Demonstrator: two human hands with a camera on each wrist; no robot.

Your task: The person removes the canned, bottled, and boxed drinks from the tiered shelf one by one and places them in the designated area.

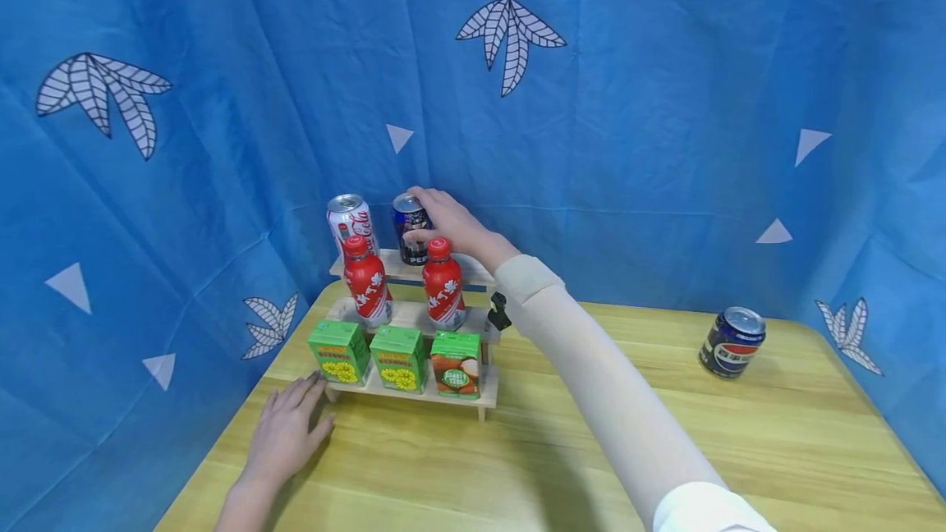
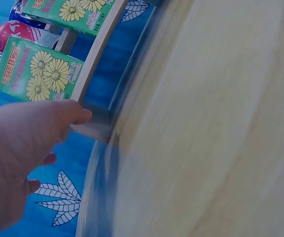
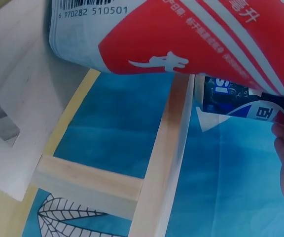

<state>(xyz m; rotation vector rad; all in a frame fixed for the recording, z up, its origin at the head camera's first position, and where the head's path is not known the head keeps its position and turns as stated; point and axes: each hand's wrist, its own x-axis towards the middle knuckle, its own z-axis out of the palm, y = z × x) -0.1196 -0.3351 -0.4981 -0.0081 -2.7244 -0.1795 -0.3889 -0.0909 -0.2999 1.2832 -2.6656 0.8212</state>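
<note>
On the top tier of a three-tier wooden rack (image 1: 402,269), my right hand (image 1: 460,224) holds a dark blue Pepsi can (image 1: 409,224), thumb across its front and fingers behind. In the right wrist view the Pepsi can (image 3: 245,102) stands on the top board, partly hidden by a red bottle (image 3: 191,39). My left hand (image 1: 287,431) lies at the rack's lower left corner, fingers loosely extended. The left wrist view shows its fingertip right at the end of the bottom board, beside a green drink carton (image 2: 41,71). A white Coca-Cola can (image 1: 351,220) stands left of the Pepsi can.
Two red bottles (image 1: 367,286) stand on the middle tier and three green cartons (image 1: 399,364) on the bottom one. Another Pepsi can (image 1: 732,343) stands at the right of the wooden table (image 1: 628,351). A blue patterned curtain (image 1: 628,121) hangs behind and along the sides.
</note>
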